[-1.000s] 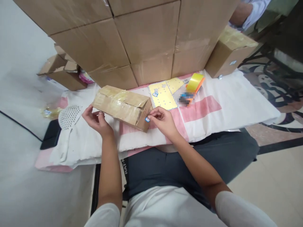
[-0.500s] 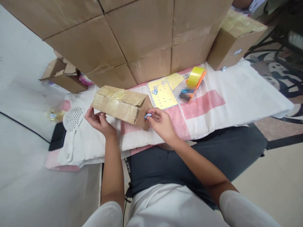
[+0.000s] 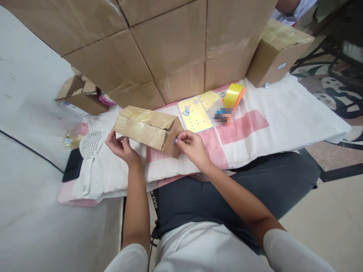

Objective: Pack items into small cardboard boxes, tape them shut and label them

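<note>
A long taped cardboard box (image 3: 146,128) lies on a white and pink cloth (image 3: 255,124) in front of me. My left hand (image 3: 121,146) holds the box's left end. My right hand (image 3: 190,145) pinches a small blue and white sticker (image 3: 176,140) against the box's right end face. Behind the box lies a yellow sticker sheet (image 3: 195,112) with a few stickers left on it.
A wall of large cardboard boxes (image 3: 170,45) stands behind. A yellow tape dispenser (image 3: 232,97) lies right of the sheet. A taped box (image 3: 279,51) sits at the back right, an open box (image 3: 82,94) at the left, with a white perforated scoop (image 3: 89,149). Another person's arm (image 3: 292,7) shows top right.
My right hand has brought the sticker from just off the box's corner up onto its right end face. The camera shifted slightly; my left hand stays on the box.
</note>
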A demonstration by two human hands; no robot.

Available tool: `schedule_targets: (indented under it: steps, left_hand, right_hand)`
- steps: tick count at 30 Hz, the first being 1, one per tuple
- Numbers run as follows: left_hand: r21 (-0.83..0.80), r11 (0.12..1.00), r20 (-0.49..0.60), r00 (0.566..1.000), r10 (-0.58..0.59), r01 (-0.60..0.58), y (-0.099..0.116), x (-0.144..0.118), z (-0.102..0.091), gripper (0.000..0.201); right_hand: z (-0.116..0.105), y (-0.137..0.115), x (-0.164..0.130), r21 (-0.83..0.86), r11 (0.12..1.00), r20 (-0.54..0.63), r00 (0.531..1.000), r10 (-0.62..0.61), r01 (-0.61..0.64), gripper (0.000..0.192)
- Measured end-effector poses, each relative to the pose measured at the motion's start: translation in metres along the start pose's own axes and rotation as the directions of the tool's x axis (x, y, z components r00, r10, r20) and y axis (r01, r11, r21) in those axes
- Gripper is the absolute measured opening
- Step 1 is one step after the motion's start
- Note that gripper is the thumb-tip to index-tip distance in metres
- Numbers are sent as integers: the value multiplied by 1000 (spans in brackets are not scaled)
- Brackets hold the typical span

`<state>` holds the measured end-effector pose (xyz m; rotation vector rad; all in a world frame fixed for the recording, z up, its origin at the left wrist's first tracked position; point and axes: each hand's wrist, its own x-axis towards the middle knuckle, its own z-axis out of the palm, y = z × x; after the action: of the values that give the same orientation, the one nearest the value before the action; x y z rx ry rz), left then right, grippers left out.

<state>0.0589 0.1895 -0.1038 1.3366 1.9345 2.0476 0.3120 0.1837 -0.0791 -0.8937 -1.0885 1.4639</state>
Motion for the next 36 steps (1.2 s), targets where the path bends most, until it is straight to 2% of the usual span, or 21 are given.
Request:
schedule_targets:
  steps: [2,4,9,14,19,25,29,36]
  left_hand:
    - [-48,997,-77,996,49,-53,1,-1,2,47]
    - [-86,993,-100,992,72,-81,2,-1,3,47]
    - [-144,984,-115,990,87,-104,2,0,3,47]
    - [-94,990,-105,990,96,-106,-1,0,2,48]
    - [-57,994,-109,991,84,-90,2,0,3,49]
    - [-38,997,-135,989,66,-71,5,-1,2,44]
    - [-67,993,-127,988,86,-95,3,0,1,44]
    - [-22,998,-129,990,61,-64,4,0,2,44]
  right_hand:
    - [-3,3,2,-40,998,-41,997,-58,57,19]
    - [-6,6,5,-99,992,-66,994,-89,83,22]
    - [-11,10,12,-114,991,10,998,-63,64,20]
    - [-10,10,12,-69,995,-31,997,-75,72,28]
    - [-7,10,5,-202,972,-105,985,-140,117,21]
    - [-2,14,-4,-227,964,-146,973,-177,141,18]
    - [6,26,-10,-181,969,-198,959,-202,166,25]
    - [23,40,-22,18,994,-235,967,-100,107,41]
